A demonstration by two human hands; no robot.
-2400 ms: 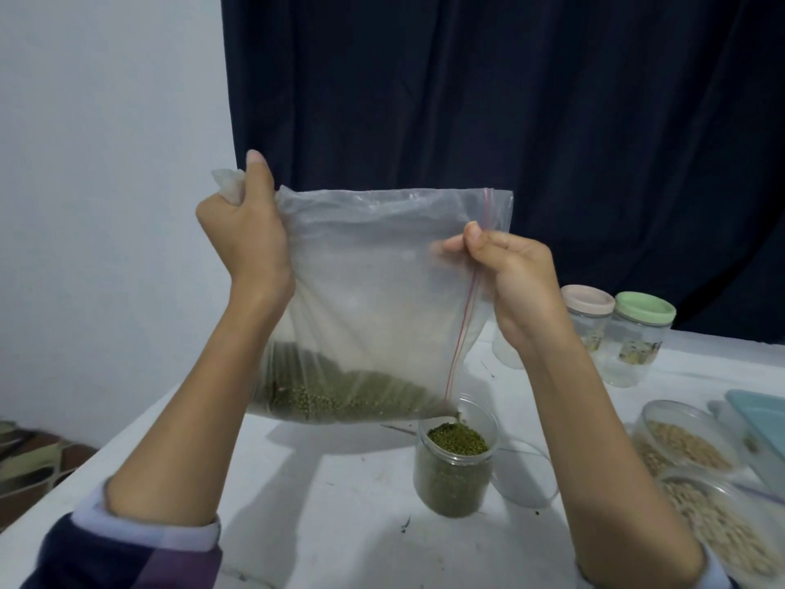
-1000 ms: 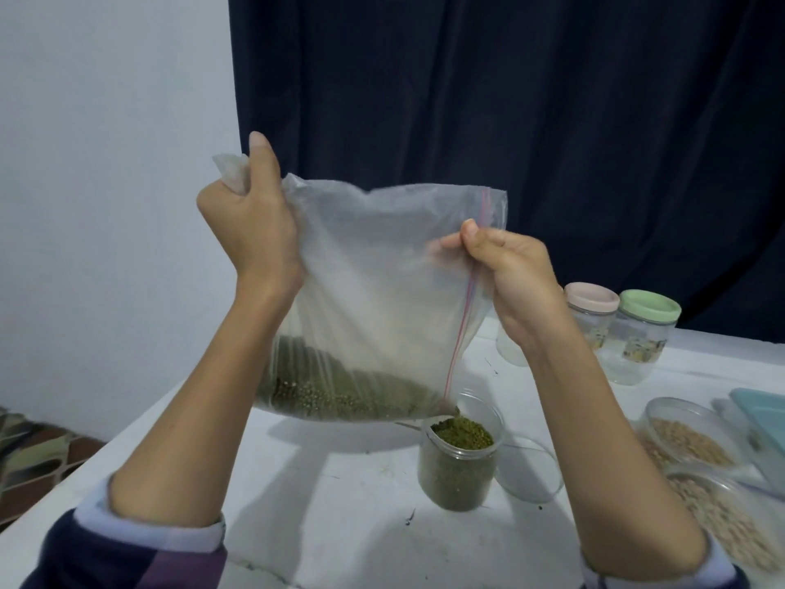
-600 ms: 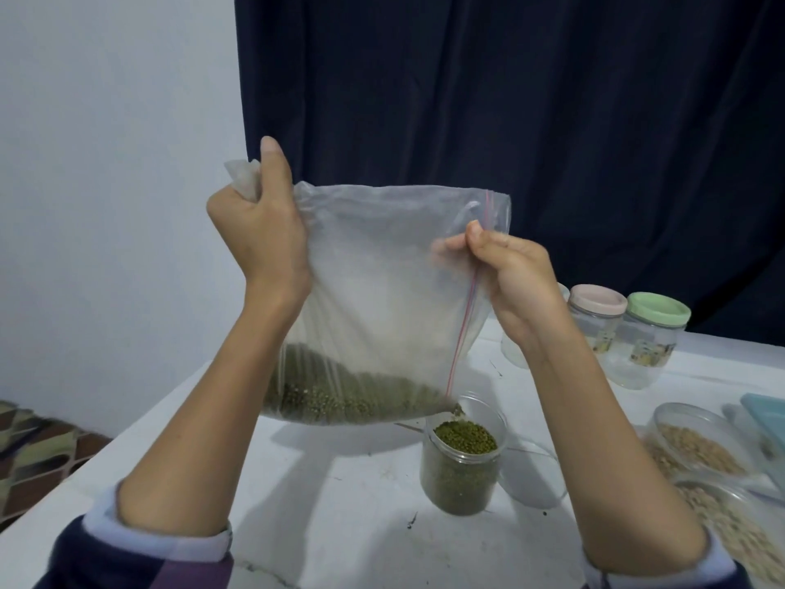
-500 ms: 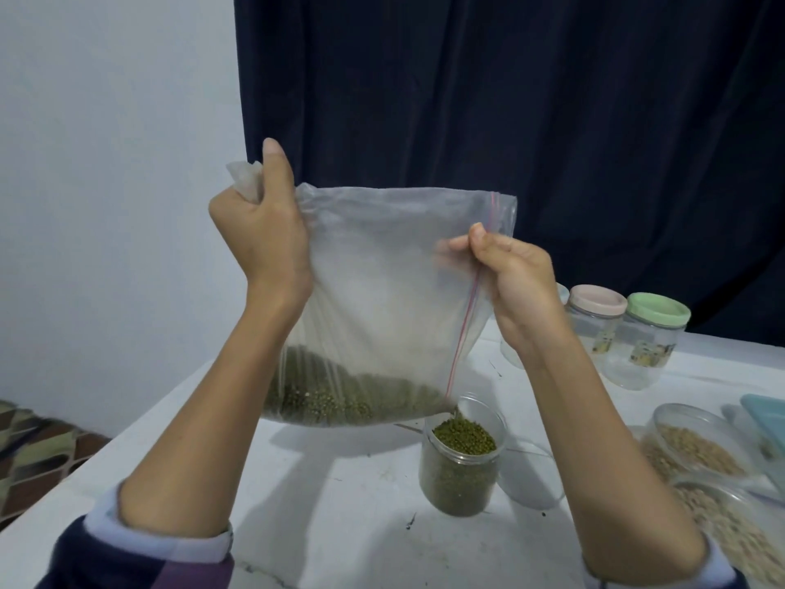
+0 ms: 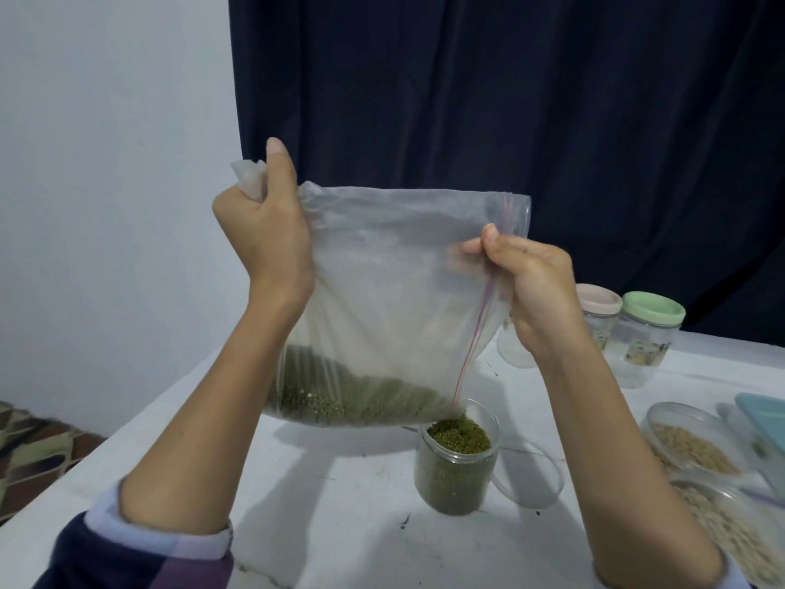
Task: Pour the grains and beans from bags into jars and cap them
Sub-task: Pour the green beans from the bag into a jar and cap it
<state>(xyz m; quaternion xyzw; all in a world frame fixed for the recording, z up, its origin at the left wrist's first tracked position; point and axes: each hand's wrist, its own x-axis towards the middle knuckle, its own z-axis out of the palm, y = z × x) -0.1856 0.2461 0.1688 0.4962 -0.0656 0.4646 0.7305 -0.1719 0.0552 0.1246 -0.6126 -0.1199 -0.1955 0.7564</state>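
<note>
A clear zip bag (image 5: pixel 395 291) with green beans (image 5: pixel 348 395) pooled in its lower part hangs tilted above the white table (image 5: pixel 340 516). My left hand (image 5: pixel 263 223) grips the bag's upper left corner in a fist. My right hand (image 5: pixel 535 282) pinches the bag's red-zip edge on the right. The bag's lowest corner sits right over an open clear jar (image 5: pixel 456 465) heaped with green beans to the rim.
A clear lid (image 5: pixel 531 478) lies beside the bean jar. Behind stand a pink-capped jar (image 5: pixel 599 308) and a green-capped jar (image 5: pixel 648 337). Two open jars of pale grains (image 5: pixel 688 444) (image 5: pixel 730 533) and a light blue lid (image 5: pixel 764 435) sit at the right.
The bag has stayed held up over the jar with only slight shifts; the heap of beans in the jar has risen a little.
</note>
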